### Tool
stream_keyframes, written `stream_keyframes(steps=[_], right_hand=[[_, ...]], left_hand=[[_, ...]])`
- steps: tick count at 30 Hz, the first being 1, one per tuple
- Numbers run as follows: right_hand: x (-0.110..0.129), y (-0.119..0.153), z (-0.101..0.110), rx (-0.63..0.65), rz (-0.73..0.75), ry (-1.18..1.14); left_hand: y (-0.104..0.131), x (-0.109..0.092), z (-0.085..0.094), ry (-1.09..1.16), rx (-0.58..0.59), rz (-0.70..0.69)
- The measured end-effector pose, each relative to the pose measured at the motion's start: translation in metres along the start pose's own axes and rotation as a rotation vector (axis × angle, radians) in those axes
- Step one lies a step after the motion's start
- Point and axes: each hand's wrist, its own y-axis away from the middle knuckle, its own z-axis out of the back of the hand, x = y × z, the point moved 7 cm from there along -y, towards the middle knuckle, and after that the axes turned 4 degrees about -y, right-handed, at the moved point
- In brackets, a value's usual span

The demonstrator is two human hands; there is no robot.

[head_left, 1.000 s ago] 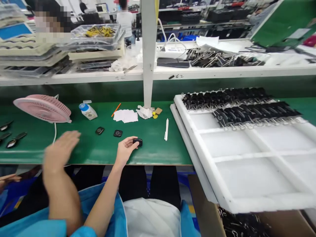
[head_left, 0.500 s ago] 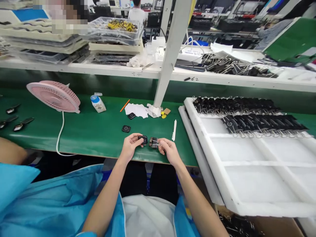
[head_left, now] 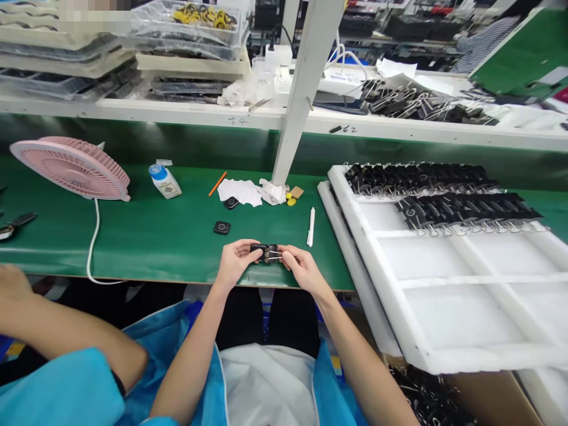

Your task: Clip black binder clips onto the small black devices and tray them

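Observation:
Near the front edge of the green table (head_left: pixel 177 236), my left hand (head_left: pixel 236 260) pinches a small black device (head_left: pixel 256 248). My right hand (head_left: pixel 302 266) grips the silver handles of a black binder clip (head_left: pixel 271 252), whose jaws meet the device's right side. How far the jaws reach over it is hard to make out. Two similar black devices lie beyond my left hand, one (head_left: pixel 222 227) on the bare green surface, the other (head_left: pixel 231 203) by some torn white paper (head_left: pixel 244 191). A white pen (head_left: pixel 311 226) lies beyond my right hand.
To the right, a white divided tray (head_left: pixel 403 284) bears rows of black clips (head_left: pixel 465 211). A pink fan (head_left: pixel 71 168) and a white bottle with blue cap (head_left: pixel 165 181) stand left. A co-worker's arm (head_left: pixel 80 331) is at lower left. A white post (head_left: pixel 297 106) rises behind.
The clip in my right hand has moved left onto the device, closing the gap between them. The co-worker's arm now reaches across the lower left. The view has shifted slightly.

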Motion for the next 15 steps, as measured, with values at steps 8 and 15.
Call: stream_keyframes(steps=[8, 15], right_hand=[[0.015, -0.006, -0.002, -0.043, 0.074, 0.055], [0.017, 0.031, 0.011, -0.132, -0.078, -0.121]], left_hand=[[0.0, -0.006, 0.001, -0.073, -0.076, -0.034], [-0.013, -0.009, -0.002, -0.098, -0.187, -0.139]])
